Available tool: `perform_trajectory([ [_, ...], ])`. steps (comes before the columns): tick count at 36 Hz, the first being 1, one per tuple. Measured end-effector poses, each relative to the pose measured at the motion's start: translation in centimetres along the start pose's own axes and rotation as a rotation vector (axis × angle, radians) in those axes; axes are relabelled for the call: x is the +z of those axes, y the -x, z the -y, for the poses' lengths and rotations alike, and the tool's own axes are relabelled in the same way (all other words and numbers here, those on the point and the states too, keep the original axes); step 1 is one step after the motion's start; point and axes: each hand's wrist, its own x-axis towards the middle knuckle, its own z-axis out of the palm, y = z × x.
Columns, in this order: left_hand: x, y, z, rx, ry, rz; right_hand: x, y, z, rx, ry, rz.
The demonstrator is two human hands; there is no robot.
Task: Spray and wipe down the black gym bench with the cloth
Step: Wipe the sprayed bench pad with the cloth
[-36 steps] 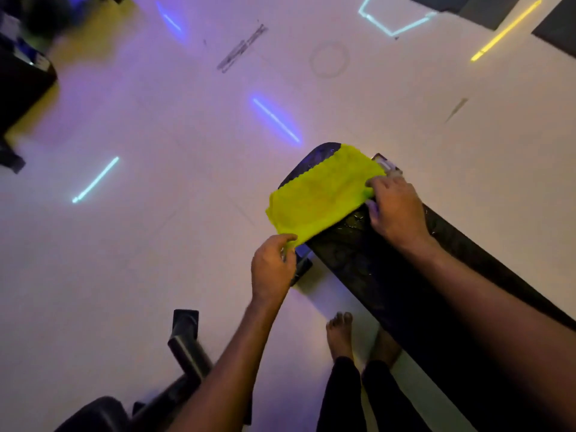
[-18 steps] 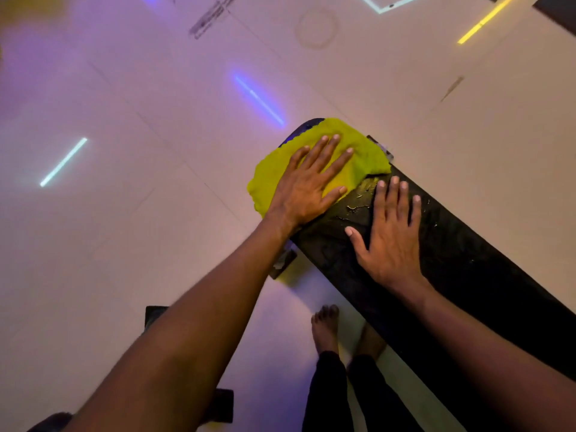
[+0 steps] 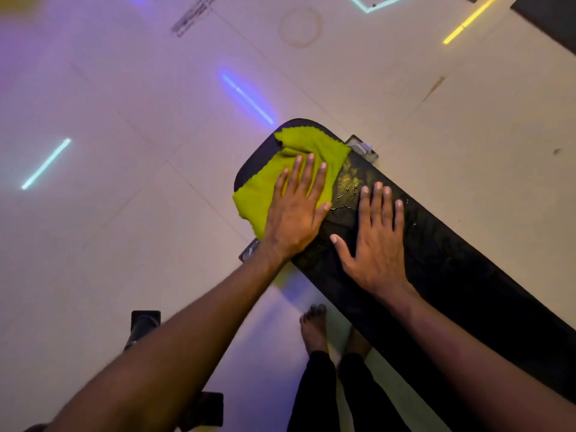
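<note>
The long black gym bench runs from the middle of the view to the lower right. A yellow-green cloth lies bunched on its far rounded end and hangs a little over the left edge. My left hand presses flat on the cloth, fingers stretched out. My right hand rests flat on the bare pad just beside it, holding nothing. Wet droplets and streaks shine on the pad between the two hands.
Metal bench feet stick out at the far side and the near side. My bare feet stand on the pale tiled floor beside the bench. Black equipment parts sit at lower left. A dark mat lies at top right.
A second ago both hands held the cloth stretched over the bench end. It now lies pressed under my left hand and has bunched back, baring the rounded tip. My right hand went flat on the pad.
</note>
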Motion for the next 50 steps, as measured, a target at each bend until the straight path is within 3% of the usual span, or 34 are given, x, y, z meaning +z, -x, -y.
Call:
perform_trajectory([
  [3, -1.2, -4.5, 1.6, 0.178, -0.039, 0.032, 0.1, 1.9, -1.3, 0.033, -0.007, -0.018],
  [8, -1.7, -7.6, -1.0, -0.100, -0.006, 0.000, -0.1, 5.6, -4.8, 0.111, 0.001, 0.002],
  [12, -1.2, -5.9, -5.0, -0.155, 0.045, 0.014, -0.3, 8.1, -6.4, 0.123, 0.006, 0.012],
  [20, 0.1, 1.4, -11.8, 0.234, 0.089, 0.130, 0.0, 11.2, -7.5, 0.153, 0.012, 0.022],
  [25, 0.0, 0.1, -8.6, 0.464, -0.013, 0.137, 0.2, 12.3, -7.9, 0.168, 0.030, 0.019],
  [32, 0.2, -0.1, -6.5, 0.308, -0.036, 0.047, 0.1, 12.3, -7.0, 0.210, 0.029, 0.023],
  [39, 1.4, 9.5, -5.3, 0.101, 0.042, 0.085, 0.3, 13.1, -6.3, 0.189, 0.049, 0.031],
  [42, 1.8, 11.6, -7.5, 0.190, 0.066, 0.137, 0.6, 13.2, -6.1, 0.190, 0.048, 0.021],
  [47, 0.4, 5.6, -7.9, 0.454, -0.020, 0.164, 1.0, 13.8, -7.0, 0.163, 0.045, 0.009],
  [50, -0.6, 0.2, -7.3, 0.393, -0.043, 0.137, 1.1, 14.6, -7.8, 0.161, 0.045, 0.004],
])
